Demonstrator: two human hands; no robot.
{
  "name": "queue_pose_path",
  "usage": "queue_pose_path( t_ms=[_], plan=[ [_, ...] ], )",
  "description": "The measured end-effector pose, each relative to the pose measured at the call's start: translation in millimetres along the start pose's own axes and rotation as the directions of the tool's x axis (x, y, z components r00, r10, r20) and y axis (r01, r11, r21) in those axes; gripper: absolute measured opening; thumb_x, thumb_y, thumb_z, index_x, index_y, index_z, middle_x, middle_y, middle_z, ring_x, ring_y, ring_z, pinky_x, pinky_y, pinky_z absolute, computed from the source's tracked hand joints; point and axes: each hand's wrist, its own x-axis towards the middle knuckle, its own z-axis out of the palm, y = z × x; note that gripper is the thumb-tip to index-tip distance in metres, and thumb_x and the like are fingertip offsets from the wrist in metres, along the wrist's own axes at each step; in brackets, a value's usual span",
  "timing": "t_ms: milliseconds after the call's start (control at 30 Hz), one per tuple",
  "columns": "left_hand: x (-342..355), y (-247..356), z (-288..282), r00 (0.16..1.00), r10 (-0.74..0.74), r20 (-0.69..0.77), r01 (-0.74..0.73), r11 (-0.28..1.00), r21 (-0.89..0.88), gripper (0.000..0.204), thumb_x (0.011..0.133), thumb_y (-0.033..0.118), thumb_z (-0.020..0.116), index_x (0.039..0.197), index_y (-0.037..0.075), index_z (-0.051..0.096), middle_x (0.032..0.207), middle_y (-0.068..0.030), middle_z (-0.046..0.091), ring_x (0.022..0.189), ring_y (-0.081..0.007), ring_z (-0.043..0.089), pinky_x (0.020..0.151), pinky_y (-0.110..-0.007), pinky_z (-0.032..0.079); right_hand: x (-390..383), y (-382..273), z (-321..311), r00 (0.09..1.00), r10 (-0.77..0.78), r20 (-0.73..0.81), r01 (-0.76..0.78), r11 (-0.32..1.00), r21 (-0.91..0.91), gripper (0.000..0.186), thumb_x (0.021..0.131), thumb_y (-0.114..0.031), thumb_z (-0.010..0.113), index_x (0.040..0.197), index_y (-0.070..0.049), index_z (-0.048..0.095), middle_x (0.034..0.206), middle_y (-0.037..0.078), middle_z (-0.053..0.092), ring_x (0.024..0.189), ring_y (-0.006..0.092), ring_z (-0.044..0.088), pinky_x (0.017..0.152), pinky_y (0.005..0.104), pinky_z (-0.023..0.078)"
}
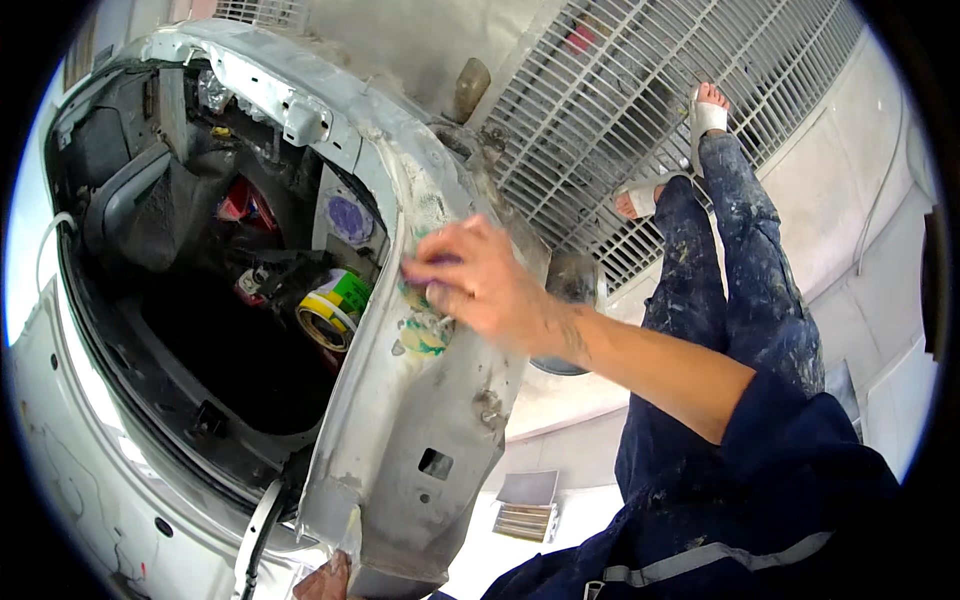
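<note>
My right hand (485, 285) is over the bare grey body panel (420, 400) of a car, at the rim of its boot opening. Its fingers are curled and blurred by motion. They close round a small dark purple pad (432, 262), which is mostly hidden. Just below it, a patch of pale filler (425, 335) with green traces shows on the metal. At the bottom edge, only part of my left hand (325, 580) shows, against the panel's lower corner; its fingers are largely cut off by the frame.
Inside the boot lie a yellow and green tin (335, 308), a purple disc (348, 217) and a red object (247, 203). A slatted metal floor grate (590, 110) runs beyond the car, with my sandalled feet on it. A dark rounded container (572, 280) stands beside the panel.
</note>
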Motion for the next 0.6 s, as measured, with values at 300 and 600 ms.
queue_pose_path(
  t_ms=[300,600],
  plan=[
    [2,15,8,0.990,-0.122,-0.073,0.121,0.993,-0.019,0.043,0.093,0.029,0.055,0.093,-0.010,0.074,0.081,-0.0236,0.067,0.072,-0.0299,0.059,0.066,-0.041,0.045,3,-29,3,0.995,0.101,0.002,-0.100,0.988,-0.120,0.032,0.092,-0.017,0.063,0.119,-0.004,0.072,0.117,0.002,0.057,0.111,0.0262,0.045,0.099,0.0394,0.035],
    [3,19,15,0.985,-0.133,-0.109,0.131,0.991,-0.021,0.039,0.091,0.025,0.054,0.092,-0.007,0.075,0.080,-0.0188,0.067,0.072,-0.0279,0.058,0.066,-0.040,0.043,-5,-42,21,0.995,0.034,-0.089,-0.059,0.955,-0.290,0.028,0.091,-0.019,0.062,0.113,-0.004,0.072,0.115,0.002,0.057,0.106,0.0273,0.046,0.091,0.0417,0.038]
  ],
)
